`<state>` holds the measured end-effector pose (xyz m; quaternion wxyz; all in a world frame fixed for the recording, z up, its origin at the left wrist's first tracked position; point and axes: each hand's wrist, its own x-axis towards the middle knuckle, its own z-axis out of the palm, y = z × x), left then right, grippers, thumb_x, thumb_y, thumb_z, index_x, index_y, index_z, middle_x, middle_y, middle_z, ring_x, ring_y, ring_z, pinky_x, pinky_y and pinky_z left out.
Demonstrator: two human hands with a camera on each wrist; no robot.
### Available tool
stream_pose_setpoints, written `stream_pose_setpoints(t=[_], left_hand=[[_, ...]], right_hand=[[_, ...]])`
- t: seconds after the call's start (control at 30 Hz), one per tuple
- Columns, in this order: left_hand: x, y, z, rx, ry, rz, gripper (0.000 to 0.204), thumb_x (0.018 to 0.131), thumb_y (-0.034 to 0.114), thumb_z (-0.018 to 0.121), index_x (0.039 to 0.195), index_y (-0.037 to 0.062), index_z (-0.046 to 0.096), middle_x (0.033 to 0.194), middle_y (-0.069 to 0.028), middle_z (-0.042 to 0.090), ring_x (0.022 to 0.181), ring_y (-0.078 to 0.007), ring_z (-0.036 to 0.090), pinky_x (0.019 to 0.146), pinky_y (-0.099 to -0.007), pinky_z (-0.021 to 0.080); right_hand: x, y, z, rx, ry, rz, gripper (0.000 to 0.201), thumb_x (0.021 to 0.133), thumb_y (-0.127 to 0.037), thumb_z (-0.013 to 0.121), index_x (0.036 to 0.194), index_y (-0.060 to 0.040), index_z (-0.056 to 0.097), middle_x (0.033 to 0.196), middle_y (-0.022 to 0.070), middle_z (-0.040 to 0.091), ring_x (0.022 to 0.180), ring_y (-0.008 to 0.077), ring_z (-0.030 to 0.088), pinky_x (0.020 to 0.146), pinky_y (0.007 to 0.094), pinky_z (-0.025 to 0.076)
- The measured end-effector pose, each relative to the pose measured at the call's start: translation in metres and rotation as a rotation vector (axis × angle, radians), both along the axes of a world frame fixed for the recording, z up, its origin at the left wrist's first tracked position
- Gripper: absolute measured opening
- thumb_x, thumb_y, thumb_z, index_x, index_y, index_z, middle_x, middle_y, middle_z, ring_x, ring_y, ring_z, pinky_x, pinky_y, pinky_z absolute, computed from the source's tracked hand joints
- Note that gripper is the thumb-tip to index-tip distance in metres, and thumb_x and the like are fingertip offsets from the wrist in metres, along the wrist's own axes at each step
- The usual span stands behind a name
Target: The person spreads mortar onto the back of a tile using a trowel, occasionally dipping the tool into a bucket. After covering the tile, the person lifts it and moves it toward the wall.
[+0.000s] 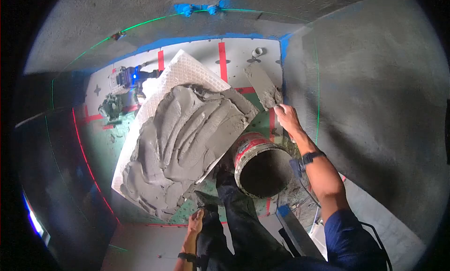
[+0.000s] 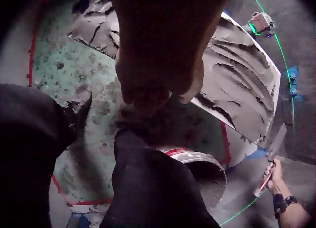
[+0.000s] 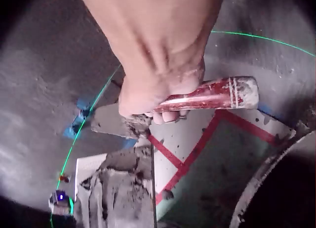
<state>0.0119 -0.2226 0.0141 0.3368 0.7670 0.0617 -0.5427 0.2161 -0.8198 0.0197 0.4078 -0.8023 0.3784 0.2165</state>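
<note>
My right hand (image 1: 287,118) (image 3: 158,90) grips the red handle (image 3: 212,95) of a trowel, its long grey blade (image 1: 257,78) (image 3: 111,120) pointing away with mortar clumped near the handle. Left of it lies a white waffle-patterned panel (image 1: 180,69), tilted across the floor and thickly covered in ridged grey mortar (image 1: 187,130) (image 2: 237,75). My left hand (image 1: 194,221) (image 2: 153,85) is low beside my leg, below the panel's near edge; its fingers are dark in the left wrist view, and whether they hold anything cannot be told.
A mortar-smeared bucket (image 1: 243,144) (image 2: 217,164) stands between the panel and my right arm. Beyond the panel's left side are a lit laser device (image 1: 124,78) and a crumpled bag (image 1: 111,106). A small white cup (image 1: 257,52) stands near the back. Grey walls (image 1: 365,83) enclose the floor.
</note>
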Motion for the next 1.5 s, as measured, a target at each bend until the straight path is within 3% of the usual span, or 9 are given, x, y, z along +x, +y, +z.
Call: stream_pose_setpoints(t=[0.23,0.3,0.43,0.57,0.67,0.9,1.17,1.37,1.5], left_hand=[[0.047,-0.079,0.048,0.059,0.242,0.235,0.06,0.096,0.049,0.045,0.123,-0.004,0.058,0.116,-0.0151,0.065,0.111,-0.0239,0.057,0.097,-0.0324,0.04],[0.065,-0.1,0.07,0.085,0.223,0.31,0.061,0.096,0.049,0.046,0.125,-0.0039,0.057,0.121,-0.0169,0.063,0.116,-0.0246,0.056,0.1,-0.0332,0.039],[0.033,-0.073,0.04,-0.012,0.147,0.367,0.06,0.097,0.048,0.046,0.127,-0.003,0.055,0.126,-0.0188,0.059,0.12,-0.0248,0.054,0.102,-0.0335,0.038],[0.028,-0.068,0.046,-0.048,0.148,0.492,0.056,0.097,0.045,0.047,0.126,-0.0014,0.057,0.122,-0.0152,0.063,0.117,-0.0212,0.056,0.101,-0.0331,0.04],[0.019,-0.064,0.048,0.029,0.166,0.344,0.052,0.097,0.042,0.048,0.125,-0.0011,0.057,0.119,-0.0119,0.065,0.113,-0.0192,0.057,0.099,-0.0325,0.041],[0.008,-0.067,0.067,-0.008,0.177,0.51,0.055,0.096,0.044,0.05,0.123,-0.002,0.058,0.119,-0.0128,0.065,0.111,-0.0198,0.058,0.095,-0.0325,0.043],[-0.032,-0.044,0.064,0.064,0.288,0.559,0.053,0.097,0.041,0.047,0.127,-0.0015,0.055,0.116,-0.0129,0.066,0.11,-0.0224,0.059,0.095,-0.0325,0.043],[-0.045,-0.037,0.085,-0.06,0.267,0.579,0.053,0.098,0.039,0.047,0.129,-0.0035,0.053,0.117,-0.0137,0.065,0.111,-0.0213,0.058,0.096,-0.0319,0.043],[-0.066,-0.025,0.093,-0.047,0.283,0.786,0.06,0.098,0.044,0.047,0.128,-0.0071,0.052,0.124,-0.0153,0.061,0.116,-0.023,0.056,0.1,-0.0334,0.04]], right_hand=[[-0.049,0.078,-0.009,0.079,-0.296,0.411,0.041,0.09,-0.04,0.057,0.097,0.0001,0.062,0.081,0.0189,0.067,0.074,0.037,0.066,0.066,0.0465,0.05],[-0.046,0.066,-0.013,-0.102,0.033,1.03,0.032,0.087,-0.036,0.058,0.086,-0.0036,0.06,0.079,0.0192,0.066,0.075,0.0398,0.065,0.066,0.0496,0.049],[-0.039,0.016,0.012,-0.126,0.093,1.311,0.03,0.086,-0.035,0.056,0.083,-0.0049,0.061,0.076,0.0179,0.066,0.072,0.0406,0.063,0.064,0.0506,0.048],[-0.041,0.026,0.024,-0.078,0.127,1.158,0.031,0.087,-0.035,0.058,0.084,-0.0046,0.062,0.079,0.0194,0.066,0.075,0.0381,0.065,0.067,0.0486,0.049],[-0.052,0.077,-0.016,0.231,0.004,0.512,0.039,0.089,-0.038,0.057,0.088,0.0008,0.062,0.085,0.0249,0.064,0.086,0.0305,0.067,0.074,0.0447,0.048],[-0.071,0.145,0.006,0.065,0.117,1.194,0.035,0.086,-0.037,0.056,0.085,-0.0031,0.064,0.078,0.0245,0.064,0.076,0.0434,0.062,0.069,0.053,0.048],[-0.061,0.209,0.003,0.263,-0.09,0.794,0.035,0.088,-0.036,0.054,0.083,-0.0023,0.06,0.078,0.0232,0.062,0.077,0.0446,0.061,0.065,0.0496,0.047],[-0.106,0.259,-0.027,0.052,0.013,1.381,0.033,0.085,-0.037,0.056,0.084,-0.0052,0.064,0.074,0.0222,0.065,0.073,0.0426,0.064,0.068,0.0532,0.05],[-0.095,0.261,0.003,0.034,-0.071,1.277,0.035,0.086,-0.038,0.054,0.084,-0.0043,0.064,0.073,0.0209,0.065,0.07,0.0418,0.064,0.065,0.053,0.05]])
